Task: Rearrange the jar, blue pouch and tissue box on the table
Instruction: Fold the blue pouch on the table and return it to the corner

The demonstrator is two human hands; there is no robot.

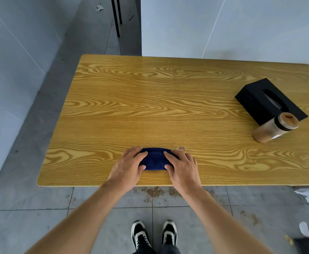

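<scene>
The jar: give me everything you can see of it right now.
The jar is a clear cylinder that looks like plastic or glass, filled almost to the top with brown powder. It has a clear lid and a small pale label low on its side. It stands upright on the wooden table near the right edge, directly in front of the black tissue box, close to or touching its near end. Neither hand touches it.

The table [150, 107] has a smooth yellow wood-grain top with a soft sheen. At its near edge lies the blue pouch [154, 160], a matt, soft-looking cloth. Toward the right edge, the tissue box [260, 99] looks matt black, and the jar [273, 129] is clear and glossy, holding a brown, powdery fill. The floor [40, 208] is dull grey tile.
</scene>
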